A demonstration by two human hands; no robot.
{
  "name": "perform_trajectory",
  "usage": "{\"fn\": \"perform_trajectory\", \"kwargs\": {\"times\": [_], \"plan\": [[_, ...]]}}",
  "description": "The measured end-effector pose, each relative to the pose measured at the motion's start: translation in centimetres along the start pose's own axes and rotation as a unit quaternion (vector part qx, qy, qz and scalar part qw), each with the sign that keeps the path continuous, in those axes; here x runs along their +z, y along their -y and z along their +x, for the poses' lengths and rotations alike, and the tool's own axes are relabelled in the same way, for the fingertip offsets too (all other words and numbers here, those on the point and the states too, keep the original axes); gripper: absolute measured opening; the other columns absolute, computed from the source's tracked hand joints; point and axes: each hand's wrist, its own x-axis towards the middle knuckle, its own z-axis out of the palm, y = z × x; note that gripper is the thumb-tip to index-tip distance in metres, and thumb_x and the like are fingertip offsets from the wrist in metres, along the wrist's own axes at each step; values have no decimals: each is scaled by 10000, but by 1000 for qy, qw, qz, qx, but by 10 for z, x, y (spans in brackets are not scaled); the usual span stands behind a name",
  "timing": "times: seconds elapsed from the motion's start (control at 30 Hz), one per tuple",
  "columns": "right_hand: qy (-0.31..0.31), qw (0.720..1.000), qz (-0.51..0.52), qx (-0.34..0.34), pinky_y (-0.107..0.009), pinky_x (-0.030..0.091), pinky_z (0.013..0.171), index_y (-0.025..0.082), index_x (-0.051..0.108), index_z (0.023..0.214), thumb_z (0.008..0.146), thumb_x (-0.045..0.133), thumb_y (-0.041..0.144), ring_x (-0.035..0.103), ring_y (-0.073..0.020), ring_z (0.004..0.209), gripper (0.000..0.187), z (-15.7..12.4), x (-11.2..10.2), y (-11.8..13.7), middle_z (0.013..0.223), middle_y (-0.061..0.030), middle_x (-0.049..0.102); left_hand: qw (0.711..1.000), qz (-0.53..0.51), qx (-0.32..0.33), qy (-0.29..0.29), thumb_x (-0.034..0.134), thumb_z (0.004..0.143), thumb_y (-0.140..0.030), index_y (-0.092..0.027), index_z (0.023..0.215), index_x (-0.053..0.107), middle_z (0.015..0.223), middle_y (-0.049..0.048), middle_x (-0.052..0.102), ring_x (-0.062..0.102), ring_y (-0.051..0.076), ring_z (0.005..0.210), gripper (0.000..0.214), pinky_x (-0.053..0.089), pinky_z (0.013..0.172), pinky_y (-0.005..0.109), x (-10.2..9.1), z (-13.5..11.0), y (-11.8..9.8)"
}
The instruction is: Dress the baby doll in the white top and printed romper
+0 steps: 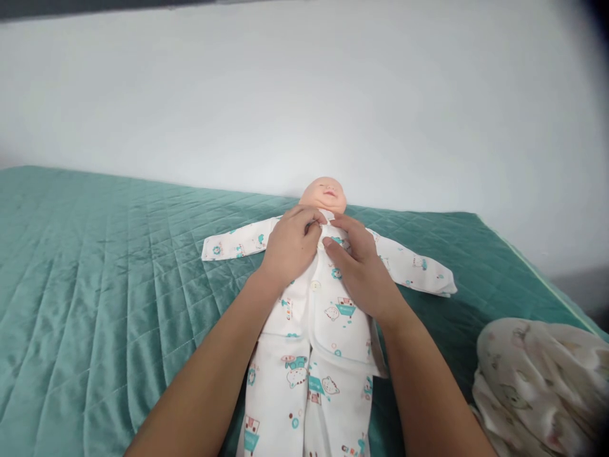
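Observation:
A baby doll (325, 192) lies on its back, its head away from me and its arms spread inside long sleeves. It wears a white printed baby jacket (342, 311) and matching trousers (285, 387). My left hand (292, 244) is closed on the jacket's front edge just below the collar, thumb and forefinger pinched together. Facing it, my right hand (359, 263) grips the other side of the front opening, its thumb lower on the cloth. A pale button (315, 286) shows on the front below my hands. The fingertips partly cover the upper fastening.
The doll rests on a green quilted bedspread (118, 285). A bundled cream printed cloth (537, 381) sits at the lower right. Behind the bed stands a white wall (285, 95), close to the doll's head. The bed's edge runs down the right side.

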Motion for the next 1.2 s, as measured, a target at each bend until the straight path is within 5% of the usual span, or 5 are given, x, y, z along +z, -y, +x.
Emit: {"fn": "perform_trajectory", "kwargs": {"times": [0.13,0.4,0.77,1.2], "plan": [[15,1000,8,25,-549,210,1213,306,548,1248,911,536,435,254,-266,1495,360,-1,-1,2,1559,-25,418,1000,-8,-5,-3,449,888,-118,-242,873,672,1136,-4,698,615,179,1109,255,467,1014,346,1,0,1],[-12,1000,14,25,-515,320,1157,288,575,1175,897,560,418,417,-263,1388,307,-2,0,4,1482,-37,508,1000,-16,1,-5,454,884,-122,-232,871,684,1126,12,693,603,185,1146,255,466,1012,347,0,0,1],[-23,999,25,11,-488,310,1163,289,566,1257,898,567,402,423,-254,1385,376,-2,2,2,1483,-30,512,999,-19,-40,-21,476,896,-185,-218,942,621,1081,29,683,615,186,1008,155,487,917,341,0,0,1],[-38,997,63,37,-503,398,1094,290,591,1290,888,604,422,495,-277,1299,424,-1,2,0,1398,-45,574,997,-57,-55,-25,512,840,-161,-216,859,612,1101,20,686,618,193,1067,116,463,984,367,-1,1,0]]}}
